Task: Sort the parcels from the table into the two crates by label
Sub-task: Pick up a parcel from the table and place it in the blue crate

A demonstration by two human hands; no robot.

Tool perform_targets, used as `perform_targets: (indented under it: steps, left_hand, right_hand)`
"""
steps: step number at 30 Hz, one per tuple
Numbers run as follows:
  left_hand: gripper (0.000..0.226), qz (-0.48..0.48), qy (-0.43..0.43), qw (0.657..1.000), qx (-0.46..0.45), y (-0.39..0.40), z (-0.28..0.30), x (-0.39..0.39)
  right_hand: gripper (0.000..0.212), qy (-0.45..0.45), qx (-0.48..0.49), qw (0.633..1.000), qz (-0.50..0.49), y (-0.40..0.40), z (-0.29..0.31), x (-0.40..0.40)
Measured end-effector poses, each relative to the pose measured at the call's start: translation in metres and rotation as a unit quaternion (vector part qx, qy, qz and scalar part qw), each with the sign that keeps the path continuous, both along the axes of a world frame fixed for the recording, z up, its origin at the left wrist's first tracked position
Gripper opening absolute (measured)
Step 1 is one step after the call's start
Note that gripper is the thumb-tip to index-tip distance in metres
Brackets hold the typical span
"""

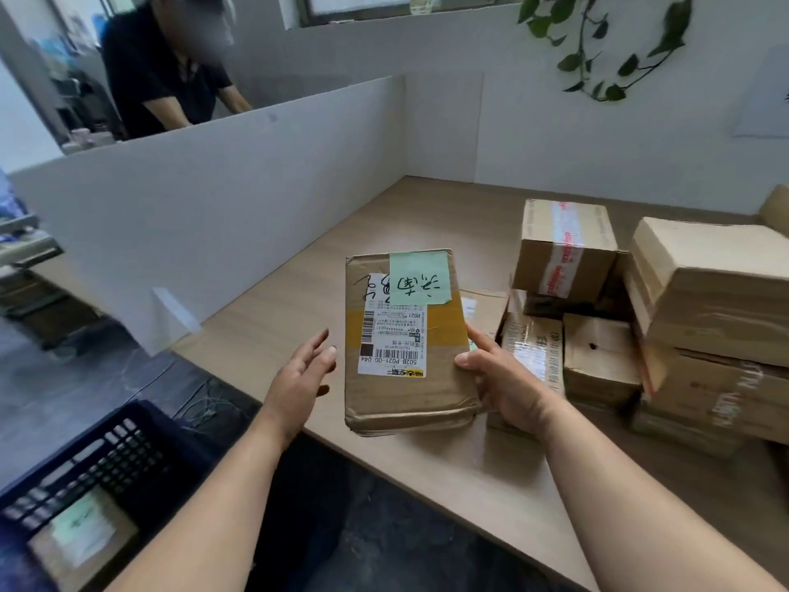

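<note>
Head view, held parcel: a flat brown cardboard parcel (405, 356) is up in the air over the near edge of the light wooden table (299, 301). It tilts a little toward the person.
Head view, labels on it: a pale green paper note with dark handwriting (420, 277) is stuck on the top part. A white printed shipping label with a barcode (393, 341) sits under it. A band of yellow tape crosses the middle.
Head view, right hand: the right hand (501, 378) grasps the parcel's right edge. The thumb lies on top and the fingers go underneath.
Head view, left hand: the left hand (301, 378) is just beside the parcel's left edge and does not touch it. Its fingers are spread and loose, and it holds nothing.
Head view, pile: a heap of brown cardboard boxes (640, 318) stands on the right side of the table, some on top of others. One top box has white tape with red print (563, 249).
Head view, crate: a dark blue plastic crate with a grid wall (106, 455) sits low at the left, below the table edge. A brown parcel with a pale green note (81, 536) lies inside it.
Head view, around: a white divider board (213, 198) stands along the table's left side. A person in a dark shirt (162, 70) is behind it. Green leaves of a hanging plant (597, 49) trail down the white wall.
</note>
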State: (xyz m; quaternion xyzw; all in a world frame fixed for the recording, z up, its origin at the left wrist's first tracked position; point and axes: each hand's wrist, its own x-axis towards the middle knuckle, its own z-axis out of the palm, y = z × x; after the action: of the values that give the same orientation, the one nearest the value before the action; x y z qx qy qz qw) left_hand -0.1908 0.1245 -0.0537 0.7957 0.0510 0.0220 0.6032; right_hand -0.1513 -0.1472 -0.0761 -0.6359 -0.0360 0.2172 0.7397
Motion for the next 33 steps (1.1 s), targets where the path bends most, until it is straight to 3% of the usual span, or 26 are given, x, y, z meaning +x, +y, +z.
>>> perform_targets:
  steps: [11,16,33]
  left_hand:
    - [0.048,0.151,0.061,0.985,0.049,0.141,-0.029,-0.068]
    - [0.054,0.204,0.083,0.974,0.056,0.209,-0.038,-0.104]
    - [0.058,0.259,0.156,0.953,0.031,0.380,-0.083,-0.173]
  right_hand:
    - [0.098,0.040,-0.069,0.984,0.161,0.147,-0.024,0.016]
    - [0.094,0.046,-0.092,0.968,0.229,0.230,-0.031,0.014]
    - [0.078,0.074,-0.146,0.916,0.366,0.451,-0.088,0.021]
